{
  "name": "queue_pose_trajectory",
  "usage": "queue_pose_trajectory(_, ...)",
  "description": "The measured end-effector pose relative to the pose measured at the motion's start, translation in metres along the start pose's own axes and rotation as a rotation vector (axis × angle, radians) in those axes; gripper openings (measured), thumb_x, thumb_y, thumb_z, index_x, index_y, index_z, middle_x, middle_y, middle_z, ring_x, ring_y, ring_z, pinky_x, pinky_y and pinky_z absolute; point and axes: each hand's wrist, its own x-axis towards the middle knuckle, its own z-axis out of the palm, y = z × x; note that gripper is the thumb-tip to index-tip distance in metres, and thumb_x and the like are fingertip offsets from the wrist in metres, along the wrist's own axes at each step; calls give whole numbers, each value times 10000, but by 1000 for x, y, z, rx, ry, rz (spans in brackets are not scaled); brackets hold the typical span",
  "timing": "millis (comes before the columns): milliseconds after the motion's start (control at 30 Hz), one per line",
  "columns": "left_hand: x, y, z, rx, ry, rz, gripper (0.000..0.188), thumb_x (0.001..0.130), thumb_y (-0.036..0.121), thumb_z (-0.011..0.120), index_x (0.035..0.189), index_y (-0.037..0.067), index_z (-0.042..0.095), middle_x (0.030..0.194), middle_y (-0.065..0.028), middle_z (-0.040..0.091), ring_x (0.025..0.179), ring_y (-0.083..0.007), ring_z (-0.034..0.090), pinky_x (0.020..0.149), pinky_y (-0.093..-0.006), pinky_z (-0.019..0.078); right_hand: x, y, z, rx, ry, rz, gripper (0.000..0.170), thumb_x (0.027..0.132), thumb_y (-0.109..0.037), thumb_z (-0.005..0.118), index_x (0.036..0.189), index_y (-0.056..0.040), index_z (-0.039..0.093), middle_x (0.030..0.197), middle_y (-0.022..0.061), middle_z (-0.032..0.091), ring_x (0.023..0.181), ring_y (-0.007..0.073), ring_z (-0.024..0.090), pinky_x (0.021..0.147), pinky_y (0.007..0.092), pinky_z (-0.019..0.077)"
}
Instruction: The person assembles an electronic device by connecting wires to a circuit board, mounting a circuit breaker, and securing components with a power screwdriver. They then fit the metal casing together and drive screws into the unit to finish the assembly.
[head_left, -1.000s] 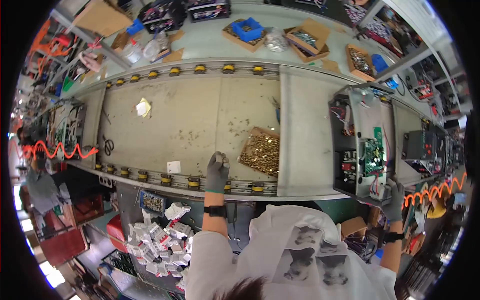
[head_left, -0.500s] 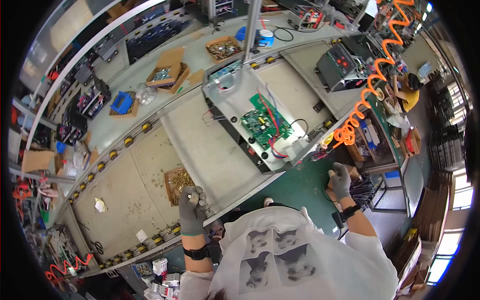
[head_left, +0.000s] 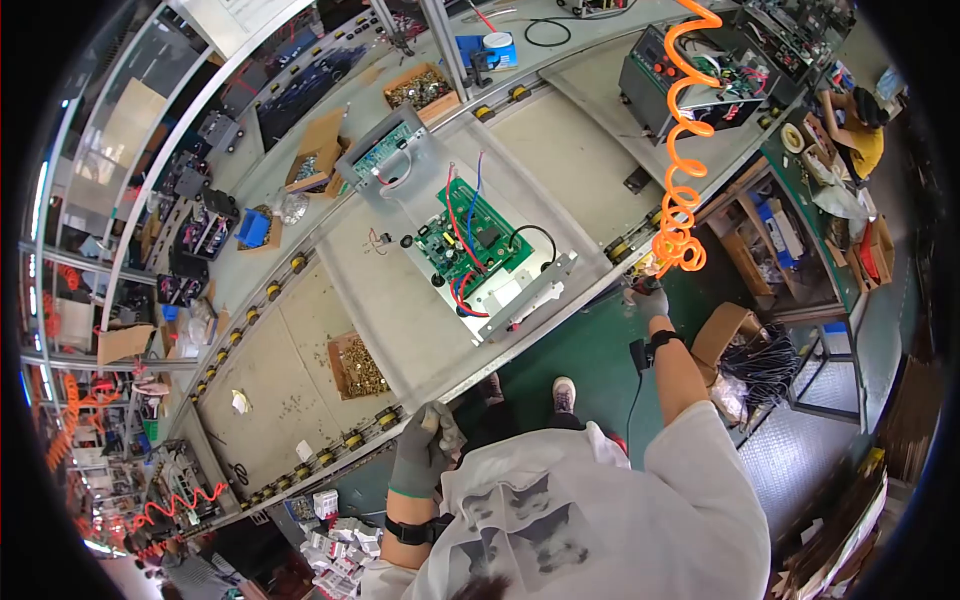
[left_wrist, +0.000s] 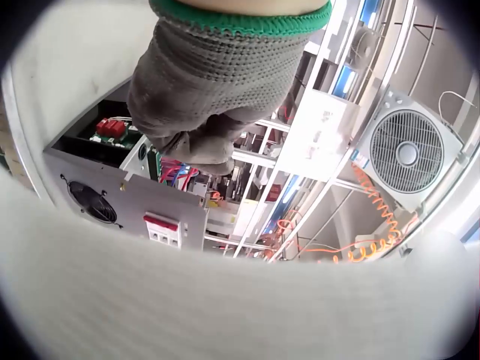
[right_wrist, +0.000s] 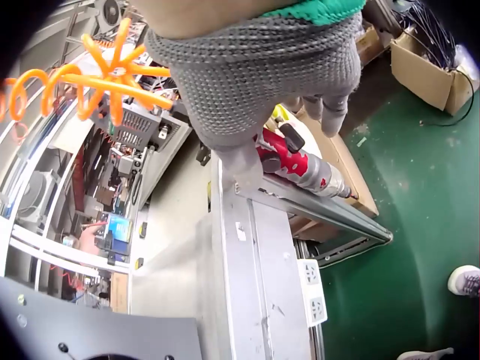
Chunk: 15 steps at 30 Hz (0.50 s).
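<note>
Grey gloves cover your two hands. Your left hand (head_left: 425,442) is near your body with curled fingers; whether it holds something, I cannot tell. Your right hand (right_wrist: 262,94) is at the red tool (right_wrist: 304,166), by the metal edge (right_wrist: 251,262) of the surface; its grip is partly hidden. Farther, the green circuit board (head_left: 490,238) lies in its open metal case (head_left: 520,300).
</note>
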Motion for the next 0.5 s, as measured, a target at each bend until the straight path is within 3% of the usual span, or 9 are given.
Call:
queue_pose_trajectory(33,-4,-6,0,-37,-3,-19,191,872,228,604,902,54,531,696,-42,517,566,-122,459,504,-233,385,6,0,8,-25,108,3,353,678,-114,799,954,-51,588,837,30,649,749,128,608,713,287,504)
queue_pose_trajectory(67,-6,-11,-2,-74,-12,-37,157,849,183,598,901,47,540,719,-59,526,592,-142,473,501,-239,384,10,-1,13,-18,89,2,353,678,-114,799,954,-51,588,837,30,649,749,128,608,713,287,504)
queue_pose_trajectory(100,-7,-20,-11,-186,9,-72,177,794,139,569,916,11,559,790,-91,543,669,-186,496,503,-243,379,8,-6,11,-140,124,-19,338,684,-178,783,951,-59,612,856,74,658,784,172,627,726,305,506)
queue_pose_trajectory(167,-11,-21,-8,-185,10,-99,191,811,144,578,945,9,558,822,-98,561,688,-185,508,532,-242,392,-13,-28,-2,-385,203,-56,349,697,-305,751,943,-76,659,894,160,677,856,260,665,753,343,508)
queue_pose_trajectory(267,-9,-24,-8,-148,-46,-110,205,833,155,574,974,7,567,873,-108,590,678,-167,514,564,-240,410,-39,-74,-26,-397,150,-22,378,687,-330,755,952,-76,668,893,143,684,849,281,667,747,357,510)
queue_pose_trajectory(333,-1,-24,0,-18,3,-154,221,840,166,560,994,9,574,875,-97,589,639,-140,505,566,-238,413,-56,-90,-48,-425,195,-166,332,703,-295,750,944,-79,677,862,132,686,819,252,673,737,339,512)
queue_pose_trajectory(400,12,-35,9,35,-5,-196,232,857,182,547,1010,11,584,787,-47,561,591,-102,481,539,-206,395,-88,-106,-81,-284,137,-311,315,733,-237,736,981,-56,662,877,114,685,799,208,667,725,323,513)
queue_pose_trajectory(467,24,-38,31,247,-68,-312,227,869,216,575,1003,33,592,730,3,506,575,-62,444,492,-181,343,-138,-136,-112,215,-142,-351,340,742,-180,740,1020,-19,630,942,100,668,822,176,643,727,315,510)
queue_pose_trajectory(500,31,-44,39,385,-146,-365,275,877,253,587,1050,39,591,720,25,475,576,-45,419,478,-175,314,-168,-156,-126,276,-226,-345,379,741,-176,747,1047,-5,606,976,102,656,849,177,633,745,316,506)
